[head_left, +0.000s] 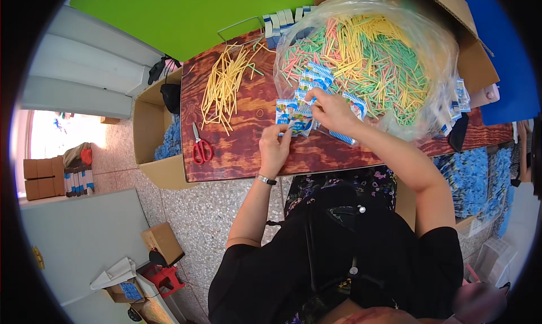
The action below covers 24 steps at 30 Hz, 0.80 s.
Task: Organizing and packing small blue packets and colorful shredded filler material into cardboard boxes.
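Observation:
Small blue-and-white printed packets (300,122) lie in an overlapping cluster at the near edge of a big clear plastic bag (446,58). My left hand (275,150) is at the near edge of the lowest packets, thumb and fingertips closed on one of them. My right hand (337,113) reaches in from the right, its thumb and forefinger pinched on a packet in the middle of the cluster. Another packet (355,105) lies just right of that hand. The bag holds a heap of short thin pink, yellow and green sticks (367,58).
Long yellow sticks (223,90) lie loose on the dark wooden table (248,160), with red-handled scissors (201,146) nearer me. An open cardboard box (164,171) stands off the left edge. Another box (474,47) rises behind the bag. More packets (458,101) lie right of it.

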### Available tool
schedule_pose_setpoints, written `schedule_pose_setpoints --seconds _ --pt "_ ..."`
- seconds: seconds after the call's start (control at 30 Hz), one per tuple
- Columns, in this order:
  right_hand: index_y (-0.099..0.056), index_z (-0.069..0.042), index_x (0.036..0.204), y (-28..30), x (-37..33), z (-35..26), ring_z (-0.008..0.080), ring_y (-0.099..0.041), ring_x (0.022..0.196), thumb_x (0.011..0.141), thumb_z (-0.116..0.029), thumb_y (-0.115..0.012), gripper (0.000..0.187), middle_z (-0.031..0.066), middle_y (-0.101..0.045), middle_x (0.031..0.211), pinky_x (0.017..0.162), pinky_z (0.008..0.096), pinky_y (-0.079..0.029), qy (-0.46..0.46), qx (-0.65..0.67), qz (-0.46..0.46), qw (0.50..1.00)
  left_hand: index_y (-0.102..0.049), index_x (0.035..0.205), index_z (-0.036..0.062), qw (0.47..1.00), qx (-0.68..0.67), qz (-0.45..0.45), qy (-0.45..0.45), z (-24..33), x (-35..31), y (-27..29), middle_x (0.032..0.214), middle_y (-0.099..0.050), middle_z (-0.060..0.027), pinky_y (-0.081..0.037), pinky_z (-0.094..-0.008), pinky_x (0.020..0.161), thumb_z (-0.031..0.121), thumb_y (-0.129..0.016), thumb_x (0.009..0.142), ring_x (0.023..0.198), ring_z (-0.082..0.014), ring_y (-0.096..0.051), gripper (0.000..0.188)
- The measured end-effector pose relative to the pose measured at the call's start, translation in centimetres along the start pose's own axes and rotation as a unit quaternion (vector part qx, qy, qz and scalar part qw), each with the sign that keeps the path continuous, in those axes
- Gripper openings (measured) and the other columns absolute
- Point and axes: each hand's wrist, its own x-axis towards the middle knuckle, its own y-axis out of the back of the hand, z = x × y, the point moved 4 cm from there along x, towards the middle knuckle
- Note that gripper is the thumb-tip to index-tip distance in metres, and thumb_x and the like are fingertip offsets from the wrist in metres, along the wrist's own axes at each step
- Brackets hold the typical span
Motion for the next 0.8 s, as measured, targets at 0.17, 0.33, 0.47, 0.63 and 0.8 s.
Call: schedule_pose_setpoints --seconds 0.17,0.33,0.47,0.63,0.8 --pt "-0.057 -0.008 0.103 -2.4 0.6 3.4 0.0391 -0.063 0.067 0.082 -0.012 -0.058 0.021 0.0174 -0.063 0.068 0.063 0.0495 -0.050 0.005 -0.030 0.067 0.997 -0.063 0.084 0.0044 0.993 0.087 0.048 -0.070 -1.3 1.0 -1.4 0.100 -0.066 -0.0137 -0.049 -0.0389 0.079 0.011 -0.073 0.079 0.094 -0.0289 -0.060 0.013" --pt "-0.058 -0.007 0.101 3.7 -0.3 3.7 0.0376 -0.064 0.084 0.085 -0.024 -0.060 0.024 0.0197 -0.064 0.091 0.071 0.0471 -0.052 0.005 -0.189 -0.011 0.982 -0.062 0.088 0.0022 0.998 -0.043 0.050 0.014 -3.3 1.0 -2.8 0.099 -0.066 -0.0128 -0.051 -0.0320 0.069 0.007 -0.072 0.080 0.080 -0.0215 -0.063 0.013" --pt "-0.057 -0.006 0.098 6.7 -3.3 6.6 0.0353 -0.063 0.089 0.081 -0.037 -0.068 0.037 0.0147 -0.062 0.094 0.077 0.0471 -0.051 -0.098 -0.290 -0.061 0.950 -0.062 0.094 0.0005 0.996 -0.079 0.046 0.003 -2.6 1.8 -4.0 0.091 -0.065 -0.0103 -0.050 -0.0273 0.063 0.004 -0.069 0.083 0.070 -0.0153 -0.062 0.014" --pt "-0.054 -0.010 0.088 6.4 -3.8 7.5 0.0319 -0.062 0.084 0.081 -0.029 -0.069 0.026 0.0096 -0.060 0.092 0.069 0.0424 -0.049 -0.113 -0.209 -0.062 0.969 -0.061 0.098 -0.0001 0.996 -0.058 0.057 -0.042 -2.3 2.4 -4.0 0.090 -0.063 -0.0090 -0.050 -0.0291 0.064 0.004 -0.068 0.083 0.070 -0.0176 -0.062 0.017" --pt "-0.054 -0.010 0.089 6.6 -4.2 8.3 0.0305 -0.062 0.083 0.083 -0.020 -0.065 0.016 0.0074 -0.060 0.088 0.067 0.0421 -0.050 -0.070 -0.282 -0.018 0.957 -0.062 0.105 0.0010 0.992 0.062 0.081 -0.068 0.7 2.5 -2.8 0.104 -0.060 -0.0140 -0.047 -0.0376 0.081 0.008 -0.070 0.082 0.093 -0.0280 -0.058 0.026"
